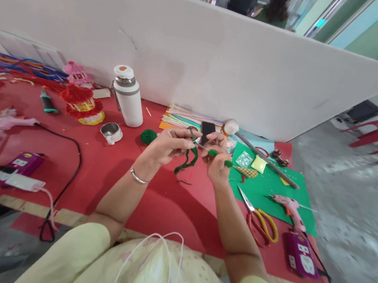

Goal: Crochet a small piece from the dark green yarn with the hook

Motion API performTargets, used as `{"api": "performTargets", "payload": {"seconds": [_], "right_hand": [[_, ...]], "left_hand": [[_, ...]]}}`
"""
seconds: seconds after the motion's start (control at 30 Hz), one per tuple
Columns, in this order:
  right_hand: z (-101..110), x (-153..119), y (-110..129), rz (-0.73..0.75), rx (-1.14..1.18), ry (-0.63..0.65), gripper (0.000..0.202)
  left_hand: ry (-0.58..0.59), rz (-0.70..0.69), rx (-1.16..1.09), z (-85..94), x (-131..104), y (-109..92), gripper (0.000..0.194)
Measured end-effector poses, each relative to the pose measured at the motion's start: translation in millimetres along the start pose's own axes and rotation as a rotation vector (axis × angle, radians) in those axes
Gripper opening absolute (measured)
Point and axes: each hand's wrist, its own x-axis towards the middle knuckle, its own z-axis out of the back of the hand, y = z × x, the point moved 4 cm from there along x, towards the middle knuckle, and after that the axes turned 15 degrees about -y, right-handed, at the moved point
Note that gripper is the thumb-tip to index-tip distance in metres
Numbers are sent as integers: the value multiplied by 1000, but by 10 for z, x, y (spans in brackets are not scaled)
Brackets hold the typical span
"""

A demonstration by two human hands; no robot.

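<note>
Above the middle of the red table, my left hand [169, 146] pinches dark green yarn [191, 159], and a short worked strip of it dangles below the fingers. My right hand [218, 164] is closed around a crochet hook [228, 164] with a green handle. The hook's thin metal shaft points left and reaches the yarn at my left fingertips; its tip is too small to make out. A ball of green yarn [148, 136] lies on the table just left of my left hand. Behind my hands lies a black phone [208, 130], partly covered by them.
Left stand a white thermos [131, 105], a metal cup [111, 133] and red yarn crafts [81, 103]. On the right lie scissors [258, 219], a pink glue gun [290, 207], a purple power strip [301, 255] and a grey rod [267, 159]. A white panel [200, 59] closes the back.
</note>
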Motion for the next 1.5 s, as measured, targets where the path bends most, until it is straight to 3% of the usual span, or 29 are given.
{"api": "performTargets", "payload": {"seconds": [0.1,0.23,0.4,0.6,0.67,0.77,0.87,1.0,1.07,1.2,1.37,1.5], "right_hand": [[15,11,146,250,-68,33,74],[48,71,313,415,-109,127,68],[66,106,513,474,-177,285,60],[89,87,647,535,-241,317,57],[95,84,665,547,-282,362,54],[124,82,675,555,-267,321,57],[107,57,565,443,-177,261,63],[-19,-11,254,110,-16,149,72],[-111,-57,165,35,46,93,68],[-267,-114,189,-10,59,70,62],[-304,-81,339,-81,-93,105,61],[-304,-7,505,60,-201,162,65]], "left_hand": [[37,36,23,26,14,16,34],[89,79,45,56,36,35,35],[121,123,78,63,51,85,37],[239,169,83,22,86,119,31],[253,159,69,25,99,111,27],[232,124,87,32,87,106,26],[166,-7,121,3,50,89,26],[16,-362,161,-56,8,29,18],[-55,-492,239,-61,-1,24,12],[-168,-663,371,-5,-20,3,18],[-207,-823,491,1,-99,-78,25],[-187,-832,474,-6,-116,-113,22]]}}
